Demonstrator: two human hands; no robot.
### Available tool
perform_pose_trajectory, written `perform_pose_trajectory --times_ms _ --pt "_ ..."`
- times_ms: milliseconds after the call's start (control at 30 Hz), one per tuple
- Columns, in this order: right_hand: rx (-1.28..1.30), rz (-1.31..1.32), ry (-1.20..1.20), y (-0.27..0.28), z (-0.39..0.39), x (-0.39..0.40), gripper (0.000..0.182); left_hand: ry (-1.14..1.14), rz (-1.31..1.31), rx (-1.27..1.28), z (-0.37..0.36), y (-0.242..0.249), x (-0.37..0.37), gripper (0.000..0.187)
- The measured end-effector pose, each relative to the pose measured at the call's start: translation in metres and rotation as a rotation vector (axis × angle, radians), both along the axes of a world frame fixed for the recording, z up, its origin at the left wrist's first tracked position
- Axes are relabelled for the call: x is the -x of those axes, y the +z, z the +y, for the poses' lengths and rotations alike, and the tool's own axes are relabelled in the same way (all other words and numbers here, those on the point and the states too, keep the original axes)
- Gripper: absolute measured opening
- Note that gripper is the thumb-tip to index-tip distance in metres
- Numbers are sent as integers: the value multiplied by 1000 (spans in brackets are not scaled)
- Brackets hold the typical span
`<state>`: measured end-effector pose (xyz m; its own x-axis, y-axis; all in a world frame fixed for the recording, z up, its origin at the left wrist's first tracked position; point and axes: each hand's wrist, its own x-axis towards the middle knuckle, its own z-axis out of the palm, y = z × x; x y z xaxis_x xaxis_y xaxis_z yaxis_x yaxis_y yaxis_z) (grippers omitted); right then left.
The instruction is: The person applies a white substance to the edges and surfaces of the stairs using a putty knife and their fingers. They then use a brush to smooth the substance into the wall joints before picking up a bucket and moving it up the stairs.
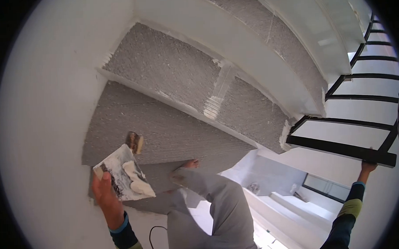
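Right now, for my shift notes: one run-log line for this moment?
left hand: holds flat white-smeared plate bearing cream paste | right hand: grips black railing bar | small brown-and-tan object near plate

Left grip (pixel 106 189): plate (pixel 122 169) in it, putty (pixel 139 184) on plate. Beyond grip, slightly right: tool (pixel 134 143) on step (pixel 177 129). Wall (pixel 37 130) left of grip. Legs (pixel 211 203) right of it, between both grips. Right grip (pixel 369 165): at railing (pixel 336 148); steps to its left, ahead.

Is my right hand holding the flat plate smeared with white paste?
No, your right hand grips the black railing; your left hand holds the plate.
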<state>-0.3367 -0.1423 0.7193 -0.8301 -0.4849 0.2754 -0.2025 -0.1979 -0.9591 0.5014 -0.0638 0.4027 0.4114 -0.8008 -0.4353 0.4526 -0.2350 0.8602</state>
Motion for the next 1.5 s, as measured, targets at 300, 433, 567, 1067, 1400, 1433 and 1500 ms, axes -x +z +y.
perform_pose_trajectory --times_ms 300,433,567,1067,1400,1433,1500 --pt "-1012 1127 -73 -357 76 -108 34 201 -193 -157 143 -91 -37 39" --pt "-800 1522 1528 -419 73 -398 45 338 -122 -132 151 -72 -49 44" --pt "-803 1408 1331 -417 32 -481 44 487 -136 -94 169 -60 -45 45" --pt "-571 1050 552 -532 -136 -464 34 527 -20 -162 179 -143 -50 34" --pt "-420 865 320 -549 -140 -458 40 503 74 -194 205 -181 -40 45" --pt "-437 850 314 -550 -141 -457 40 470 97 -204 207 -184 -39 49" --pt "-432 834 339 -546 -138 -463 40 465 9 -158 222 -204 -32 46"
